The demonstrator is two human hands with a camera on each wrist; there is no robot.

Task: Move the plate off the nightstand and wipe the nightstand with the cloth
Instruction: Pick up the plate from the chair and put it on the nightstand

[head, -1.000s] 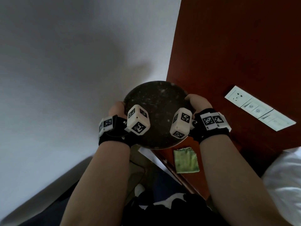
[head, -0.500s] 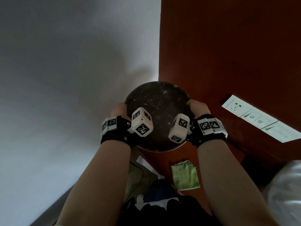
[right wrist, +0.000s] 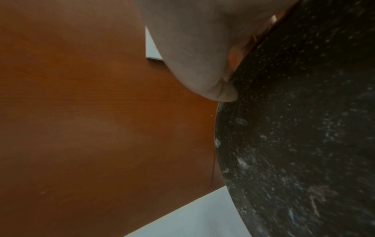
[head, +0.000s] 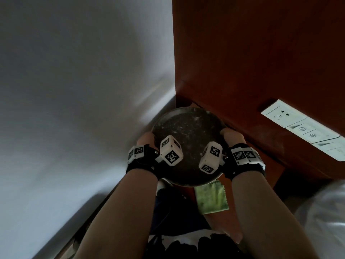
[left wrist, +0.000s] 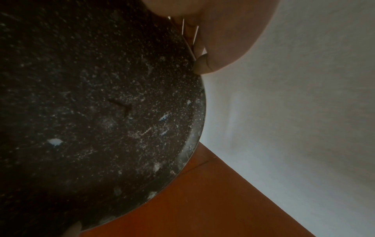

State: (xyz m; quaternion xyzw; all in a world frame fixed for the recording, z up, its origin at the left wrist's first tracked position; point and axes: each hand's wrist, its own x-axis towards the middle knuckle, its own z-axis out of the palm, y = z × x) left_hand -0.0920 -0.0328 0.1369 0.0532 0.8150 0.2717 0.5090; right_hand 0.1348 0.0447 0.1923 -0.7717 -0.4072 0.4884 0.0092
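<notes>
The plate [head: 187, 144] sits between your two hands, dark and speckled with pale flecks, held up in the air near the corner where the white wall [head: 74, 90] meets the red-brown wood panel [head: 242, 53]. Your left hand [head: 146, 142] grips its left rim and your right hand [head: 231, 136] its right rim; the wrist views show a thumb curled over the edge on each side, the other fingers hidden beneath (so the load is shared evenly, neither hand nearer than the other). Being round, it has no long axis to mind.

Below the plate's near edge lies the green cloth [head: 211, 200] on the nightstand [head: 276, 165], nearer your right forearm; that hand looks the likelier one to fetch it once the plate is set down somewhere off the nightstand.

On the panel to your right is a white socket and switch plate [head: 302, 128]; its small symbols are too blurred to read, and no brand shows anywhere.
</notes>
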